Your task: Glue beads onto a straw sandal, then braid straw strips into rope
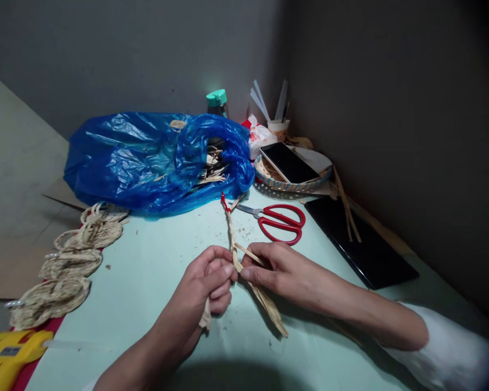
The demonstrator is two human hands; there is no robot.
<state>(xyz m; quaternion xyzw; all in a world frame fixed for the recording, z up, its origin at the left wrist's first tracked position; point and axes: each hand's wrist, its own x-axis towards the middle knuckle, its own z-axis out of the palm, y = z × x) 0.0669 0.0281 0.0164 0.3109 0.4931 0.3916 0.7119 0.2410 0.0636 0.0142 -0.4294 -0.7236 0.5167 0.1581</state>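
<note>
A braid of pale dried husk strips [230, 231] runs toward me over the table, its far end bound with red cord [225, 202]. My left hand [214, 277] pinches the braid's near end from the left, and a short strip tail hangs below its fingers. From the right, my right hand [275, 266] grips the loose husk strips [269, 309] between thumb and fingers. One narrow strip sticks out above that hand toward the braid. Just beyond, red-handled scissors [283, 221] lie with their tips beside the braid's far end.
A blue plastic bag [146, 163] of husks lies at the back. Coiled braids [71, 260] line the left edge near a yellow glue gun [14, 353]. At right are a basket [264, 176], a phone [291, 163] and a black tablet-like slab [367, 250]. A green-lidded bottle [217, 99] stands behind.
</note>
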